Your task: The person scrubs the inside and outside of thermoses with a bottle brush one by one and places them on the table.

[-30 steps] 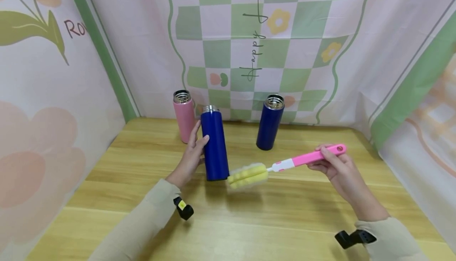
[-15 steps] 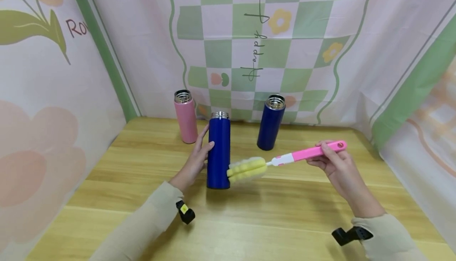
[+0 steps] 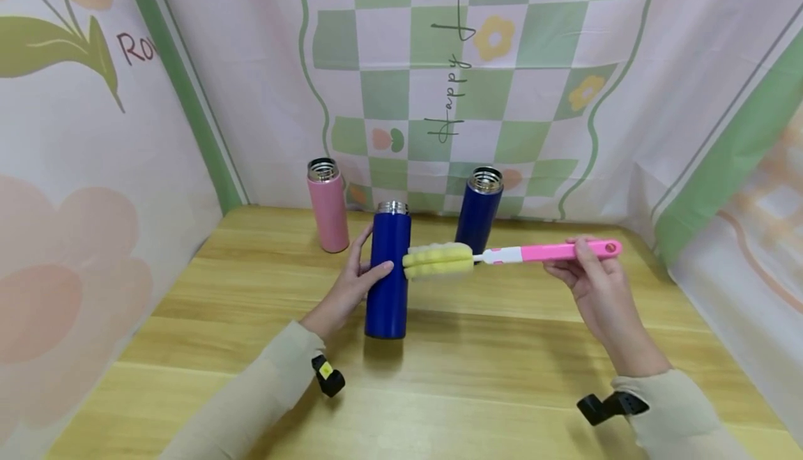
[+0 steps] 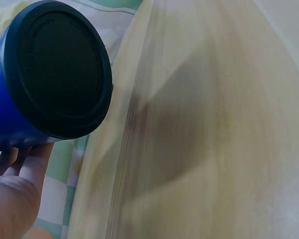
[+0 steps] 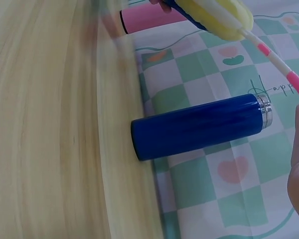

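My left hand [image 3: 351, 286] grips a blue thermos bottle [image 3: 387, 293] with a bare steel neck, thumb across its front. The bottle is held off the table, tilted slightly; its black base [image 4: 60, 69] fills the upper left of the left wrist view. In my right hand [image 3: 602, 300] is a bottle brush [image 3: 439, 261], pinched by its pink handle. The brush lies nearly level, and its yellow sponge head meets the right side of the held bottle. Whether the sponge presses on it, I cannot tell.
A pink thermos bottle [image 3: 328, 209] stands uncapped at the back left of the wooden table [image 3: 489, 390]. Another blue thermos bottle [image 3: 479, 212] stands uncapped at the back right, partly behind the brush. A patterned curtain [image 3: 433, 97] hangs behind the table.
The held bottle has moved right and lower, toward me. The brush has risen along the bottle's side from near its base to its upper half and turned more level.
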`<control>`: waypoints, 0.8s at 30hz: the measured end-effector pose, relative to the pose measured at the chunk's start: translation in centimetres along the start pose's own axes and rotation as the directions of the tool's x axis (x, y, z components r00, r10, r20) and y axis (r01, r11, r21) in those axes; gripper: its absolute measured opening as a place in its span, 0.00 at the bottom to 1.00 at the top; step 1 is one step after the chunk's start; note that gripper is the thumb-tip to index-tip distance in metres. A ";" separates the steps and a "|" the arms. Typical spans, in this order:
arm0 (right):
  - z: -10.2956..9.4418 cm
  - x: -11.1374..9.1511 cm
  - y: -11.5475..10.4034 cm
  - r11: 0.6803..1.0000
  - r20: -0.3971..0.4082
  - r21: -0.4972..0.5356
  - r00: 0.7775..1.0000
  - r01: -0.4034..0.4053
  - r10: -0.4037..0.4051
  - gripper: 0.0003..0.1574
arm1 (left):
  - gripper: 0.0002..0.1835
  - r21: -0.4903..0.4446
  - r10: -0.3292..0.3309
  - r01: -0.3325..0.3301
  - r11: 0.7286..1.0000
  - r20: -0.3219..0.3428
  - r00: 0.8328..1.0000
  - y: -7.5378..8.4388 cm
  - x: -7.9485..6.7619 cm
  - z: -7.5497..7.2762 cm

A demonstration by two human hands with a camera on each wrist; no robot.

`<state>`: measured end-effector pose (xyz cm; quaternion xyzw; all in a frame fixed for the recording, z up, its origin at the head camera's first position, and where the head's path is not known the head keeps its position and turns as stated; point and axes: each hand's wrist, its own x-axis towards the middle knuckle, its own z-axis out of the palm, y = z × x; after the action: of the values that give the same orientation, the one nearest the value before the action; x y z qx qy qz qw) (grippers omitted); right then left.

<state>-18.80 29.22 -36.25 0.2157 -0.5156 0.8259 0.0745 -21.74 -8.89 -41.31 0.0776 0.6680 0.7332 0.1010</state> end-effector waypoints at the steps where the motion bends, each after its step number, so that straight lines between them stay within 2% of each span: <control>1: 0.1 0.1 0.0 1.000 -0.014 0.002 1.000 0.003 -0.003 0.14 | 0.48 0.009 0.007 -0.007 1.000 0.003 1.000 -0.1 0.0 0.0; 7: 0.2 0.3 0.1 1.000 -0.053 0.017 0.998 0.027 -0.026 0.12 | 0.58 0.079 0.029 -0.029 0.996 -0.001 1.000 -0.4 0.0 0.3; 14: 0.2 0.4 0.4 0.998 -0.096 0.025 0.994 0.050 -0.047 0.13 | 0.58 0.088 0.030 -0.031 0.996 0.006 1.000 -0.4 0.1 0.4; 24: 0.2 0.5 0.6 0.994 -0.093 0.060 0.992 0.090 -0.084 0.14 | 0.57 0.113 0.006 -0.007 0.994 0.002 1.000 0.2 0.0 0.4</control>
<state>-19.38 28.73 -36.49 0.2029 -0.4749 0.8469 0.1268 -21.66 -8.50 -41.09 0.0860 0.7081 0.6944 0.0946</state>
